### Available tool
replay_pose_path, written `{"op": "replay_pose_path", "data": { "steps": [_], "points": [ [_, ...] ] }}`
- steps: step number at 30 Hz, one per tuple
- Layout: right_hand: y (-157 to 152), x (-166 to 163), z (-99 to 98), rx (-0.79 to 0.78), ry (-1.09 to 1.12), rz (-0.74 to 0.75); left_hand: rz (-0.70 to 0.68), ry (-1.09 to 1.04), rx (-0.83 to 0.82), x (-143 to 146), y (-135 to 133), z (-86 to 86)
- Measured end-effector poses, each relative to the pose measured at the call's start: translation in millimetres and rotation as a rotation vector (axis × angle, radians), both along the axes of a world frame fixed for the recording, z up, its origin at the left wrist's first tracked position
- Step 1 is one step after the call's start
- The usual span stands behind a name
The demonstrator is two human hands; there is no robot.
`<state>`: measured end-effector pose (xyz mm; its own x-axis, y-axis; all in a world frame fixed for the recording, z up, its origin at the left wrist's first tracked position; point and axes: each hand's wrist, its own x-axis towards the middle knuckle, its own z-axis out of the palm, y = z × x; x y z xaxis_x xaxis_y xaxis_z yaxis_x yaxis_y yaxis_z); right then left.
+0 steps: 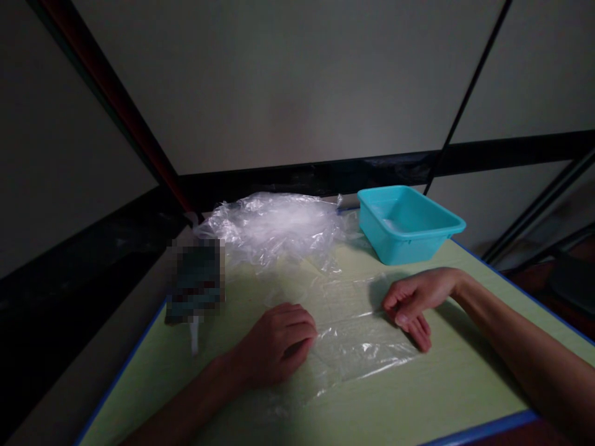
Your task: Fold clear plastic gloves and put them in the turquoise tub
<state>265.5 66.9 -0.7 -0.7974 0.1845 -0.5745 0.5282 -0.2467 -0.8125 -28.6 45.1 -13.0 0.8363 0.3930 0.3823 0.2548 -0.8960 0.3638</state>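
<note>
A clear plastic bag (pixel 360 353) lies stretched flat on the table between my two hands. My left hand (pixel 281 344) is closed at the bag's left end, its fingers curled down over the film; the fingertips are partly hidden. At the right end, my right hand (pixel 413 306) has thumb and forefinger drawn together on the film, while the lower fingers point down and touch the bag's edge. Beyond both hands sits a heaped pile of crumpled clear plastic bags (pixel 279 226).
A turquoise plastic basin (pixel 404 238) stands at the back right of the pale green table (pixel 260 412), which has a blue edge. At the left edge is a blurred-out dark object (pixel 195 282). Light panels with a dark band (pixel 297 176) rise behind the table.
</note>
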Motion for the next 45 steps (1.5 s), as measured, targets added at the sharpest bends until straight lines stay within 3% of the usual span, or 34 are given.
{"op": "replay_pose_path", "data": {
  "steps": [3,11,18,36,45],
  "points": [
    [0.5,-0.1,0.1,-0.003,0.004,0.001,0.050,-0.020,0.006,-1.0,1.4,0.2],
    [-0.5,1.8,0.7,0.039,0.118,-0.067,0.490,-0.084,-0.068,-10.7,25.8,-11.2],
    [-2.4,1.0,1.8,0.058,0.145,-0.111,0.646,0.070,-0.011,-10.1,43.4,-16.3],
    [-3.7,-2.7,1.5,0.090,0.110,-0.139,0.581,-0.009,-0.026,-3.9,40.8,-10.5],
    [-2.7,-2.2,1.5,0.099,0.128,-0.131,0.525,-0.077,-0.114,-7.0,37.0,-18.7]
  ]
}}
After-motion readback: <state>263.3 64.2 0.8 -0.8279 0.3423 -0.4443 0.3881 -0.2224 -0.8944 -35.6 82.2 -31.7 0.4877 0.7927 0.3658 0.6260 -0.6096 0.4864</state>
